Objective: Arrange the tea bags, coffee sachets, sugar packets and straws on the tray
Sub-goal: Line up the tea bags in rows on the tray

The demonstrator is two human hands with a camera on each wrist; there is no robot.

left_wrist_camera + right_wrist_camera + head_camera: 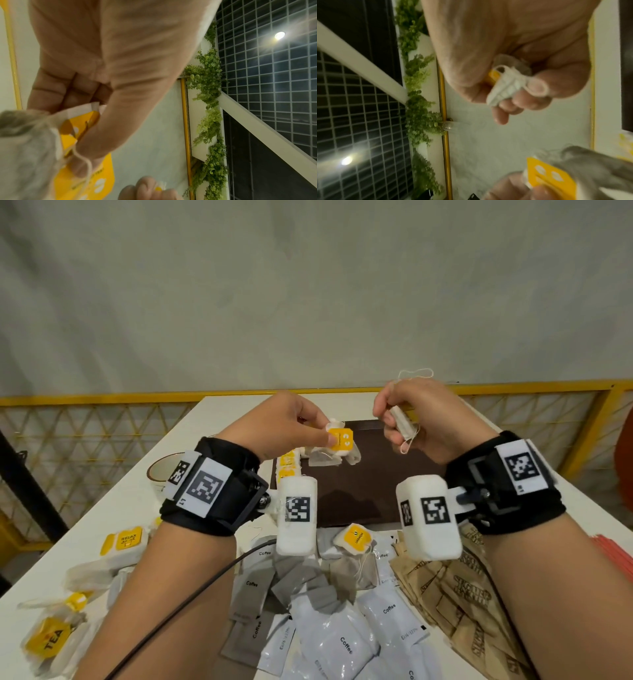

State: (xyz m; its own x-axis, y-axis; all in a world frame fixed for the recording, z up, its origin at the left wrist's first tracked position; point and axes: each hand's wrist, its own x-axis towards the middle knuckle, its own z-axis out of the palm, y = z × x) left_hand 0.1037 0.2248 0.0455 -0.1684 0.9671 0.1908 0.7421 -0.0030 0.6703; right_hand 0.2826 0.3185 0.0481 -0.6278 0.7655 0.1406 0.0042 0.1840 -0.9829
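Pinching a yellow-tagged tea bag (337, 440) over the tray's far left corner, your left hand (284, 422) hovers above the dark tray (363, 494) (mostly bare); your right hand (421, 419) clutches a folded tea bag (402, 422) above its right edge. Coffee sachets (346, 642) and sugar packets (459, 594) crowd the white table (113, 508) near you; a yellow mesh fence (85, 422) stands behind.

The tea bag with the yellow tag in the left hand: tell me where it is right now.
In the head view, the tea bag is pinched in the left hand, held above the far left part of the dark tray, just left of the right hand.
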